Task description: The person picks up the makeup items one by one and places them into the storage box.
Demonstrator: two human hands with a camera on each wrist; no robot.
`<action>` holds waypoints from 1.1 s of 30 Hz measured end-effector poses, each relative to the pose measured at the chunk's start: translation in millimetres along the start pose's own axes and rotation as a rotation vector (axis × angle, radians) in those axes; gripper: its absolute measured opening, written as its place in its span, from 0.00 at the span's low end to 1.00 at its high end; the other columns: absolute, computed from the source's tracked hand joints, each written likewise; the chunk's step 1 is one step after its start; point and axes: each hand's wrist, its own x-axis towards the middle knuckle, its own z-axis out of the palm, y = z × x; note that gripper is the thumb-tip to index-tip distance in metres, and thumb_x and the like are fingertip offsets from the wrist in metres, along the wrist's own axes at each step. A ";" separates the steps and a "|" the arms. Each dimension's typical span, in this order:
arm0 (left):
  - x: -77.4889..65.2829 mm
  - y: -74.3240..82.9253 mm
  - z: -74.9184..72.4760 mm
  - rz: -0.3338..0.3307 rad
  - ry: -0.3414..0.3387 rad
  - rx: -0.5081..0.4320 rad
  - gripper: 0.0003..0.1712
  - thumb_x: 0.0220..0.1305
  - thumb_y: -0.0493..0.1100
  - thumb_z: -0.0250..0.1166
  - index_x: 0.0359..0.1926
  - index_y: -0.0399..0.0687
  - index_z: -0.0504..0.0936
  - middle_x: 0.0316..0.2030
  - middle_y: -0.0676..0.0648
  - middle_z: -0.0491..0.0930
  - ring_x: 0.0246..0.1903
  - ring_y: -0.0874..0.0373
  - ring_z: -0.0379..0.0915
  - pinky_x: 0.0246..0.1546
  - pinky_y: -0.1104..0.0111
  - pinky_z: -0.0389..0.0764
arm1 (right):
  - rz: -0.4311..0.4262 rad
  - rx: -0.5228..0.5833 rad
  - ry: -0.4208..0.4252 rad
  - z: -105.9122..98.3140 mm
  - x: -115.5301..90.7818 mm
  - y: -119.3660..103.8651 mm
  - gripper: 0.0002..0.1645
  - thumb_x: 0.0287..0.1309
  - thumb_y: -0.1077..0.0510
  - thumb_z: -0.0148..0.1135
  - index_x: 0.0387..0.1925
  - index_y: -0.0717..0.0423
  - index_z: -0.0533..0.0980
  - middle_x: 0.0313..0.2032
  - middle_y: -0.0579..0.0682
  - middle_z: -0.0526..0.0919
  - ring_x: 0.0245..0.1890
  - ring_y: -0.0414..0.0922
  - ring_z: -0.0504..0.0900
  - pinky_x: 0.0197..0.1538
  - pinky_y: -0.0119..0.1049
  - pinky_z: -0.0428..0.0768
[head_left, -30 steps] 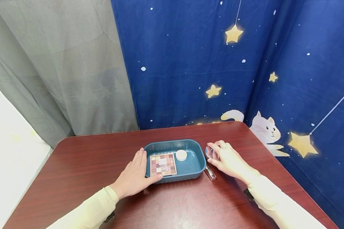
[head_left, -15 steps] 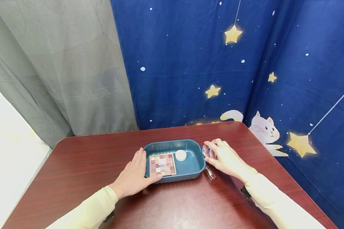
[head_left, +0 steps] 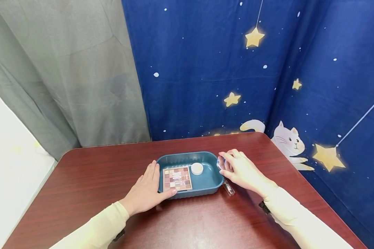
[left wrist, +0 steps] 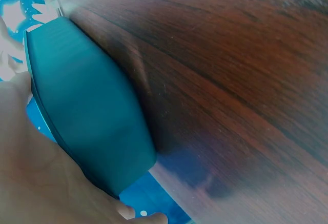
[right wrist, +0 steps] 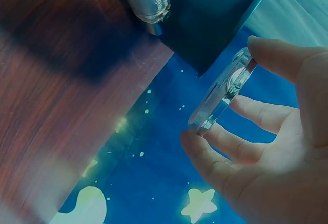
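Note:
My right hand (head_left: 247,172) pinches a thin, clear, shiny compact (right wrist: 223,93) on edge between thumb and fingertips. In the head view this compact (head_left: 220,163) overlaps the right rim of a teal plastic bin (head_left: 210,178). My left hand (head_left: 145,190) lies along the bin's left end with fingers straight, the thumb over the front rim. Inside the bin, an eyeshadow palette (head_left: 177,178) leans at the left and a round white jar (head_left: 197,168) sits right of it. A clear-capped lipstick (head_left: 229,188) lies on the table against the bin's front right corner.
The bin stands on a dark red wooden table (head_left: 193,221) with rounded back corners. Behind hang a grey curtain (head_left: 81,69) and a blue star-patterned curtain (head_left: 199,69), close to the table's back edge. A white surface (head_left: 12,155) adjoins at the left.
My right hand has moved a little left with the compact, from beside the bin to its right rim. The left hand and the bin stay in place.

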 end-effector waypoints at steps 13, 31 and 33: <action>0.2 0.9 -0.1 0.005 -0.001 -0.003 0.69 0.57 0.81 0.56 0.78 0.34 0.44 0.79 0.37 0.39 0.77 0.41 0.39 0.69 0.41 0.56 | -0.021 0.012 0.010 3.1 6.4 -6.9 0.36 0.50 0.51 0.78 0.61 0.56 0.77 0.47 0.52 0.76 0.46 0.54 0.75 0.50 0.48 0.77; -0.1 0.5 0.1 0.008 0.011 -0.003 0.69 0.57 0.81 0.56 0.78 0.33 0.44 0.79 0.37 0.40 0.77 0.41 0.40 0.68 0.41 0.57 | -0.007 0.021 -0.064 8.0 14.7 -16.5 0.37 0.52 0.49 0.76 0.64 0.53 0.76 0.48 0.50 0.75 0.46 0.51 0.74 0.48 0.44 0.78; 0.2 0.5 0.2 0.008 0.012 -0.006 0.69 0.57 0.80 0.56 0.78 0.33 0.45 0.79 0.37 0.40 0.77 0.41 0.40 0.68 0.42 0.57 | -0.006 0.021 -0.065 8.2 15.8 -18.0 0.38 0.52 0.49 0.76 0.64 0.53 0.76 0.48 0.50 0.74 0.46 0.51 0.73 0.47 0.44 0.78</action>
